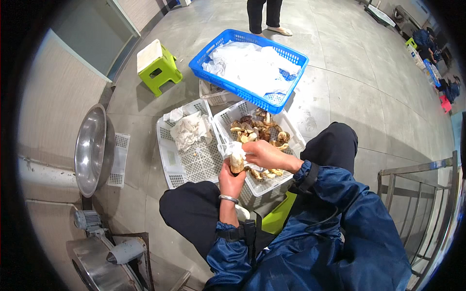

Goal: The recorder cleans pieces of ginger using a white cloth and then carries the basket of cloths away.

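Observation:
My left hand, with a metal bangle at its wrist, grips a thick pale-brown mushroom. A crumpled white paper or cloth covers the mushroom's far end, and my right hand presses it there with bent fingers. Both hands are over the near left side of a white plastic crate, which holds several brown and cream mushrooms. To its left stands a second white crate with wads of used white paper or cloth in its far part.
A blue crate with white sheeting rests above another white crate. Around me are a green stool, a tilted steel basin, a motorised steel machine and a metal rack. A person stands beyond.

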`<state>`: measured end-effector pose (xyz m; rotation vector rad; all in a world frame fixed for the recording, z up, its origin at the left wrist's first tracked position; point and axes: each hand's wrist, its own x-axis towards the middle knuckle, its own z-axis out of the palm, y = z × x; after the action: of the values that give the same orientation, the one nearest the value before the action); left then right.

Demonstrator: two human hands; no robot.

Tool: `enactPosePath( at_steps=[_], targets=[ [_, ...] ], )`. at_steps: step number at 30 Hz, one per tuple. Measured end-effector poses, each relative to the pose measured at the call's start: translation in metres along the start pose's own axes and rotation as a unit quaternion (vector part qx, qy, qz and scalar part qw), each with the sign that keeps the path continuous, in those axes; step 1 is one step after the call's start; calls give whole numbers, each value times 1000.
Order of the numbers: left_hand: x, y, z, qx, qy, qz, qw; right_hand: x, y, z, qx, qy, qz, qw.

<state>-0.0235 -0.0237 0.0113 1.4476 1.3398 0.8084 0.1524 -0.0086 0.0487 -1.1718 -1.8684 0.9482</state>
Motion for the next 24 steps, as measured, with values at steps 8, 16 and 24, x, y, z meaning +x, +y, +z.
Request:
enactPosePath(
  at_steps=[8,16,24],
  targets=[
    [0,-7,7,-56,35,24,998,-3,1,24,-151,89,3,985],
    [0,0,9,-83,44,25,995,-3,-2,29,-164,139,-4,977],
    [2,8,3,-231,33,11,972,-4,-18,33,-72,218,120,966]
  ],
)
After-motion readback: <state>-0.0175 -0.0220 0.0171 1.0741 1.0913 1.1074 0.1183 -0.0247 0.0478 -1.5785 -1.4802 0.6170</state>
